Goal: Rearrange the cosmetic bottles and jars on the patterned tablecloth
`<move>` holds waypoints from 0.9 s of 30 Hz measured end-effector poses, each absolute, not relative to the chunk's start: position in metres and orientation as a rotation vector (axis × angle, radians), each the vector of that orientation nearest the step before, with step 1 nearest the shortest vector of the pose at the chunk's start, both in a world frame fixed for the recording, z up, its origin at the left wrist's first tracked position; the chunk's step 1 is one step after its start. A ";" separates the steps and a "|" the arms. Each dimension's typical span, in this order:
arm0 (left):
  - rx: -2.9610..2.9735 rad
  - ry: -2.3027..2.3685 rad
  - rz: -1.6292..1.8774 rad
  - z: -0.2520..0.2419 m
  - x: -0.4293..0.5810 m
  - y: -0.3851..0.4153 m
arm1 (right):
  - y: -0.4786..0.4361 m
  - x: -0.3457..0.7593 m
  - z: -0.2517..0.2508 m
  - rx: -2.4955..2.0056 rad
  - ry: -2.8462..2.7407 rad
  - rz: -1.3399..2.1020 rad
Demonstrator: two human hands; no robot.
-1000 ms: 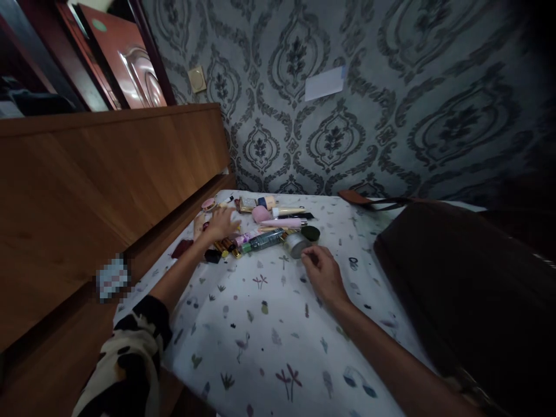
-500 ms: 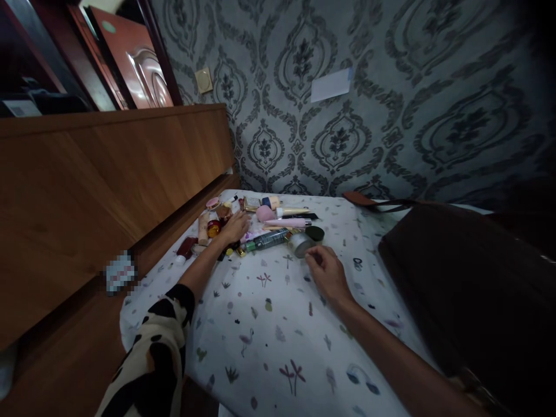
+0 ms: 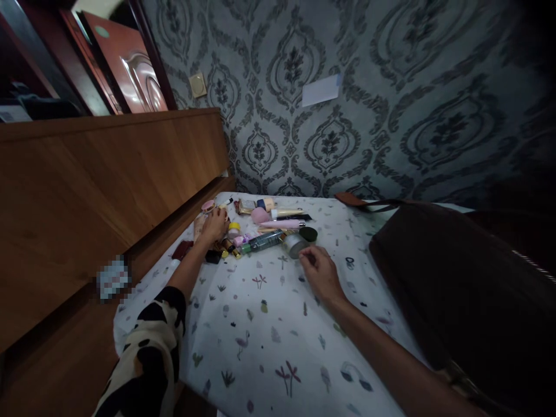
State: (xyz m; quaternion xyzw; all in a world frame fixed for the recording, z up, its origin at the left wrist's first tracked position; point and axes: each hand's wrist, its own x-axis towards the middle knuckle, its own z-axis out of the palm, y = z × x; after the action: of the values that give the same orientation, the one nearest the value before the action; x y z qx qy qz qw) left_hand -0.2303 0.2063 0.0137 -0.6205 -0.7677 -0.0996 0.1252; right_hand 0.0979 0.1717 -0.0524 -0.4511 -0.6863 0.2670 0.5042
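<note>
At the far left of the cosmetics, my left hand (image 3: 215, 226) lies over several small items, fingers bent and a little apart; what is beneath them is hidden. Close by are a yellow-lidded jar (image 3: 234, 229), a dark red bottle (image 3: 181, 250) and a pink compact (image 3: 208, 205). My right hand (image 3: 320, 269) is curled, thumb and fingertips drawn together, with nothing visible in them. Its fingertips are right beside a round grey jar (image 3: 293, 246). A clear tube with a green cap (image 3: 264, 241) and a pink tube (image 3: 282, 224) lie between the hands.
A patterned white cloth (image 3: 269, 330) covers the table. On the right sits a large dark bag (image 3: 447, 289) with its strap (image 3: 360, 201) towards the wall. A wooden panel (image 3: 108, 191) borders the left side. Behind the grey jar is a dark green lid (image 3: 308, 233).
My left hand has moved left over the cosmetics, uncovering the yellow-lidded jar and covering the amber jar. My right hand stays beside the grey jar. The view has shifted slightly.
</note>
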 end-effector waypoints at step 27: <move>-1.828 -2.385 -0.004 0.014 -0.178 0.184 | 0.173 0.097 -0.054 -1.096 -1.657 0.640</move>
State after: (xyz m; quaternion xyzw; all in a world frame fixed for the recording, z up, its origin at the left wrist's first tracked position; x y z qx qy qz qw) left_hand -0.1776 0.1841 0.0140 -0.6070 -0.7918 -0.0013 0.0684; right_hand 0.0970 0.1730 -0.0538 -0.4539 -0.6862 0.2650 0.5029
